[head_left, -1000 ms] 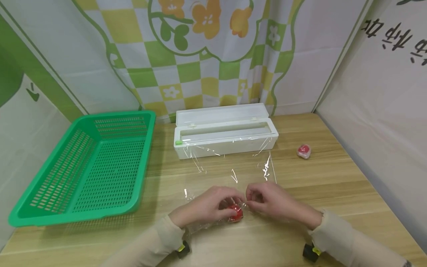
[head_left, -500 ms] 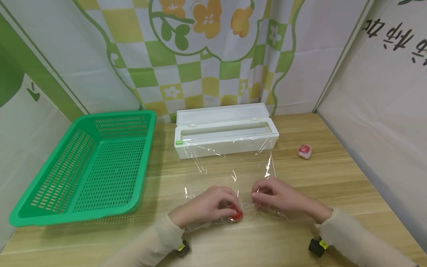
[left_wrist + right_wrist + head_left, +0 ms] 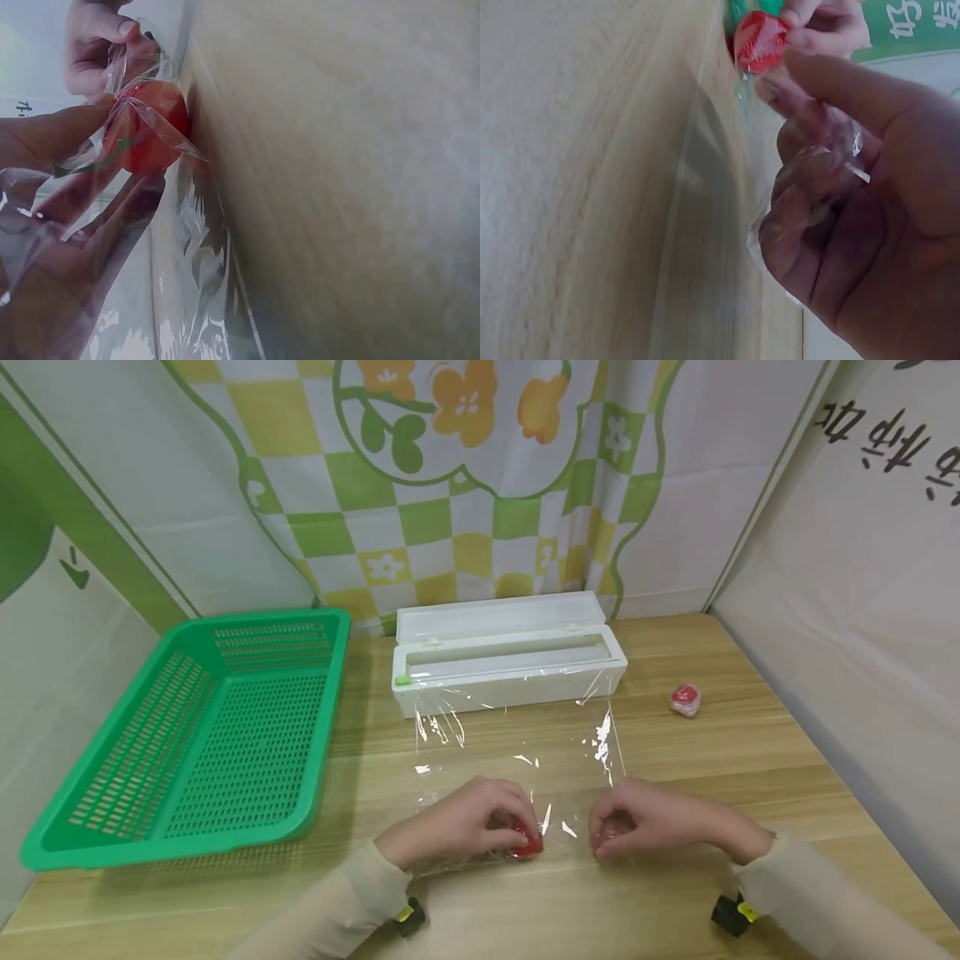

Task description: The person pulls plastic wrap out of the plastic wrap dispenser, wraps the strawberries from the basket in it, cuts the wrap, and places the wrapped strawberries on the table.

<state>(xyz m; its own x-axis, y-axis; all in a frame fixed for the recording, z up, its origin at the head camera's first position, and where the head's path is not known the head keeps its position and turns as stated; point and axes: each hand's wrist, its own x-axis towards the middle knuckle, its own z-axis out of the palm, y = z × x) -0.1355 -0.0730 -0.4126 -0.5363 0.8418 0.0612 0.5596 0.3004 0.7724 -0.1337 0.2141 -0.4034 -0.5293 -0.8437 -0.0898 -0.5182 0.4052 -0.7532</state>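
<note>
A small round red thing (image 3: 531,845) lies partly under clear plastic wrap (image 3: 602,743), low over the table. My left hand (image 3: 465,822) pinches it between thumb and fingers; its exact kind is unclear. In the left wrist view, gathered wrap covers the red thing (image 3: 157,154) and those fingers. To the right, my right hand (image 3: 652,818) grips the film's near edge with curled fingers, crumpled wrap showing across them in the right wrist view. The sheet stretches from the hands back to a white wrap dispenser (image 3: 517,695), whose lid stands raised.
A green plastic basket (image 3: 318,752) stands on the left of the wooden table (image 3: 750,793). Toward the back right sits another small red thing (image 3: 684,700), wrapped in film. A checked, flowered curtain (image 3: 472,518) hangs behind the dispenser.
My right hand has moved right, away from the red thing, drawing the film edge with it. The left hand stays at the red thing, and the sheet between the hands looks more spread.
</note>
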